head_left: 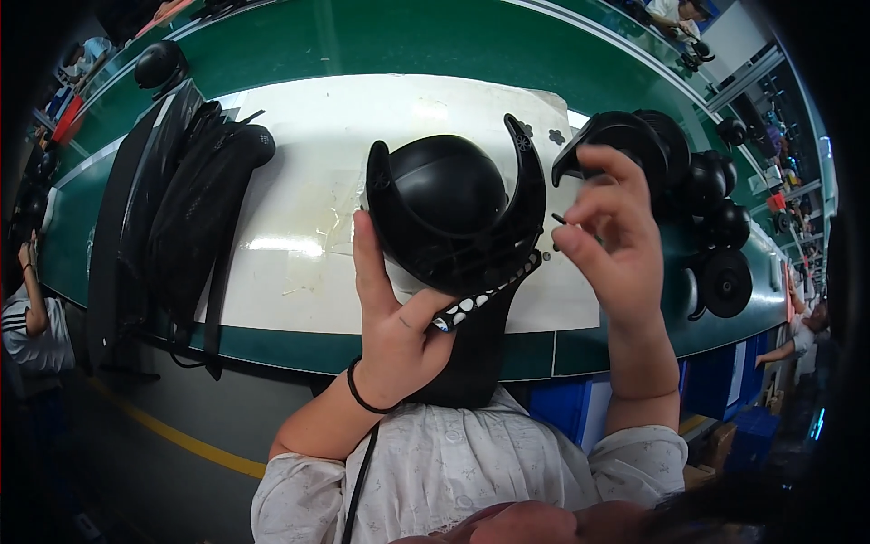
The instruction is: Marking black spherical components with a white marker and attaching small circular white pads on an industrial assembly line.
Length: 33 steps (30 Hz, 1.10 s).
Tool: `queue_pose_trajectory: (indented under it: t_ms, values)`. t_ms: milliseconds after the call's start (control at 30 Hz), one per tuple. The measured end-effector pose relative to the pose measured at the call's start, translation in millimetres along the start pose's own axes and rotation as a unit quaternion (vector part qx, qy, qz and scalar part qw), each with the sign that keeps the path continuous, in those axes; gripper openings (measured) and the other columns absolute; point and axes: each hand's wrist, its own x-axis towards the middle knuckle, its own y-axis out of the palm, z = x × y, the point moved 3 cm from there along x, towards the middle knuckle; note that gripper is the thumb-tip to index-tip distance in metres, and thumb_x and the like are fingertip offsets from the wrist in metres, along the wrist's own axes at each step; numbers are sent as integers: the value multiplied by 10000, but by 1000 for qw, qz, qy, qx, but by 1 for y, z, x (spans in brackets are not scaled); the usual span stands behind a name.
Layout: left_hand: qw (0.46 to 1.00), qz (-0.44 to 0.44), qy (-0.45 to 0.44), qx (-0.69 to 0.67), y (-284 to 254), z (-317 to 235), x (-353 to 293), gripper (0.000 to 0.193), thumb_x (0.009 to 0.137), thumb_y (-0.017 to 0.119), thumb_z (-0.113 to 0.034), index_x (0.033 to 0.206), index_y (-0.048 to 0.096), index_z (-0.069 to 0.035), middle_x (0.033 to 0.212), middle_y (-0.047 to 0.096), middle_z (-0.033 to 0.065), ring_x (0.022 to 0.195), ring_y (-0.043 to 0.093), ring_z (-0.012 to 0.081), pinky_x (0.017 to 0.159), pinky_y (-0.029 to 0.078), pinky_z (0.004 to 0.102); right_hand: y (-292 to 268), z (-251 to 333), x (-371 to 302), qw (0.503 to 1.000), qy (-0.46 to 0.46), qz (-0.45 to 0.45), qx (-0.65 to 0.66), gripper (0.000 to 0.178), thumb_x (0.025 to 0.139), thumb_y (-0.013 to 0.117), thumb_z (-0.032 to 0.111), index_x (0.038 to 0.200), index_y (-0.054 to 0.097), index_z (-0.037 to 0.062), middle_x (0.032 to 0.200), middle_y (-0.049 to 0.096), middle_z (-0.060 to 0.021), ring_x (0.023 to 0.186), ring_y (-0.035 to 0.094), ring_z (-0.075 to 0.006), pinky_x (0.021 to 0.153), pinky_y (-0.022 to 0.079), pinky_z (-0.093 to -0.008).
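My left hand (pixel 399 344) is wrapped around the lower left of a black plastic shell (pixel 399 222) with two curved, horn-like arms. A glossy black dome (pixel 444 181) sits between those arms. Along the shell's lower edge runs a black strip with white spots (pixel 467 310), close to my left fingers. To the right of the shell, my right hand (pixel 621 236) is raised, thumb and forefinger pinched on a small dark piece (pixel 560 218). That piece is too small to name, and the hand is slightly blurred. Dark fabric hangs below the shell.
A white board (pixel 299 281) lies on the green worktable (pixel 390 45). Long black covers and mesh bags (pixel 195 199) are piled at left. More black shells (pixel 625 145), domes (pixel 725 224) and a round black disc (pixel 728 283) stand at right. Other people work around the edges.
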Motion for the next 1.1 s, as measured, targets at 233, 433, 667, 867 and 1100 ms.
queue_pose_trajectory:
  t_ms: [233,433,667,867,1100]
  values:
    - [1000,2,-5,-7,0,-1,0,281,596,617,57,820,618,-113,1410,-21,278,1305,113,433,1029,191,416,11,-8,2,994,60,80,54,75,773,608,125,817,576,73,1321,343,-129,1137,391,-266,936,307,-370]
    - [1000,3,0,-4,1,-2,2,242,620,623,51,811,612,-96,1405,-16,290,1300,129,434,1027,195,412,9,-1,2,992,-10,60,-111,94,764,608,130,808,576,54,1291,389,-145,1104,413,-296,922,315,-374]
    - [1000,-1,-14,-3,-1,-4,3,199,628,633,41,785,611,-80,1405,-19,291,1298,131,438,1030,187,410,13,19,-13,902,-201,8,-383,333,782,568,408,856,621,87,1173,534,-14,1065,444,-208,844,311,-344]
    - [993,-6,-43,-112,-9,2,-3,104,693,667,-87,780,624,-51,1396,45,304,1310,53,431,1044,89,448,0,17,-29,972,-147,11,-184,596,683,662,474,1111,520,85,1143,528,-91,1090,439,-262,883,321,-381]
    - [988,-24,-17,-152,-15,2,-11,211,735,681,-233,779,612,-38,1396,129,277,1311,37,428,1037,58,488,23,16,-44,995,-21,90,39,261,662,726,49,872,574,20,748,587,-97,626,549,-181,576,420,-262]
